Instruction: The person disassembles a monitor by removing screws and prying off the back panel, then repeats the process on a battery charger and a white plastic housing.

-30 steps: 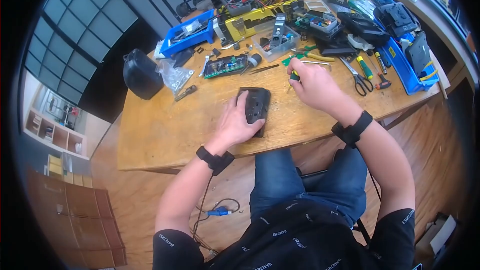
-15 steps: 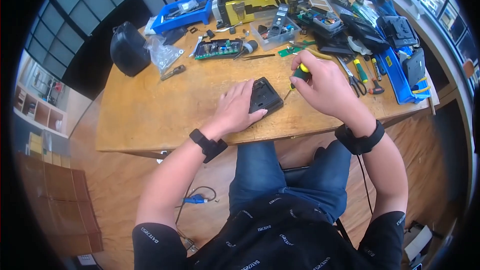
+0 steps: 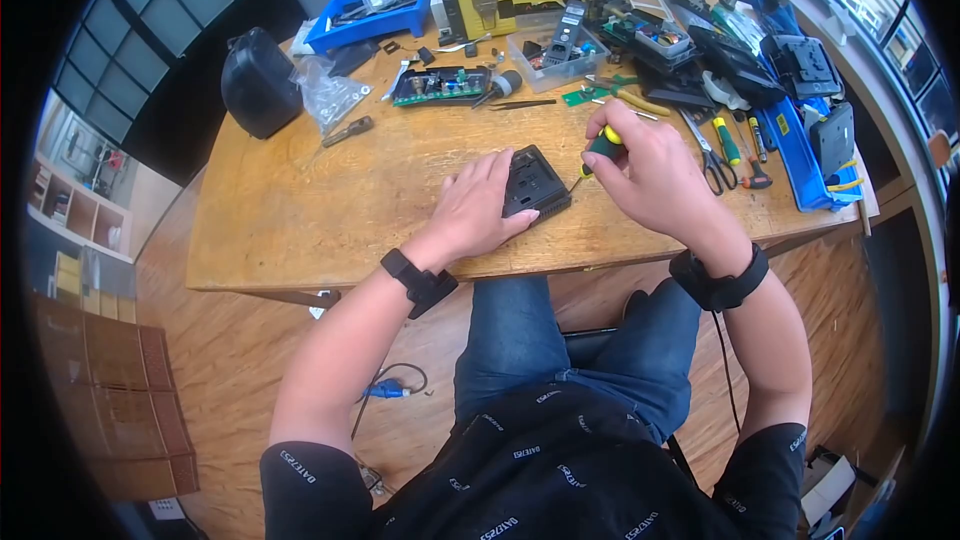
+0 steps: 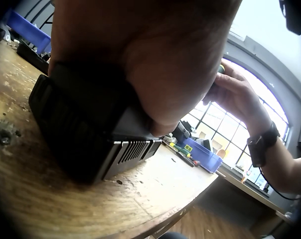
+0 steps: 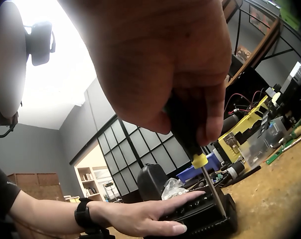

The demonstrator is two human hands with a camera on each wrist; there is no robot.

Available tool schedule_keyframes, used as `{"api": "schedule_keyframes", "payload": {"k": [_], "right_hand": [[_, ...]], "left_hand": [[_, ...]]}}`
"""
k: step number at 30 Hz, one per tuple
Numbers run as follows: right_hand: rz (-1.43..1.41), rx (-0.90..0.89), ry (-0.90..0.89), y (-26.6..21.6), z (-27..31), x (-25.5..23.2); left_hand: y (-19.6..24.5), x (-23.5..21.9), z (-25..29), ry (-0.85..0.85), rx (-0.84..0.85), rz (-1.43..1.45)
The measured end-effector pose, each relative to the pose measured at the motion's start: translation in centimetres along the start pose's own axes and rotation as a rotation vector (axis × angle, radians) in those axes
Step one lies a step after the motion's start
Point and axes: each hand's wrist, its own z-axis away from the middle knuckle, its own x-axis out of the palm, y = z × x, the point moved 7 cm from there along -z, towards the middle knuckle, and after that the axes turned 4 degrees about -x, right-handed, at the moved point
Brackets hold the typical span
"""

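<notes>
A black plastic device [image 3: 535, 183] with a recessed, slotted top lies near the table's front edge. My left hand [image 3: 472, 202] rests across its left side, fingers laid straight over the top and thumb along the near edge. In the left wrist view, the device's vented side [image 4: 133, 154] sits beneath the palm. Curled around a green and yellow screwdriver [image 3: 605, 145], my right hand [image 3: 655, 165] is just right of the device. From the right wrist, the screwdriver's metal shaft [image 5: 213, 188] slants down to the device's corner edge.
Behind the device lie a circuit board [image 3: 445, 87] and tweezers [image 3: 523, 103]. Scissors [image 3: 712, 160], another screwdriver [image 3: 727, 143] and a blue bin [image 3: 800, 165] are on the right. A black case [image 3: 258, 85] and clear plastic bag [image 3: 330, 95] stand at left, a yellow toolbox [image 3: 505, 10] at the back.
The device has turned under my left hand, its right side now angled toward the screwdriver. My right hand has brought the screwdriver's tip down to the device's edge. The head view has shifted slightly.
</notes>
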Motion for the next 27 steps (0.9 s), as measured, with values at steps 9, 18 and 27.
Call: {"api": "schedule_keyframes", "payload": {"k": [9,18,27], "right_hand": [[0.060,0.105,0.001,1.1,-0.1,-0.3],[0.222,-0.204,0.036,-0.6,-1.4,0.1],[0.258,-0.174,-0.043,-0.2,-2.4,0.3]], "left_hand": [[0.0,0.0,0.0,0.019,-0.005,-0.009],[-0.1,0.1,0.0,0.050,0.014,-0.012],[-0.2,0.2,0.0,0.052,0.018,-0.013]]}}
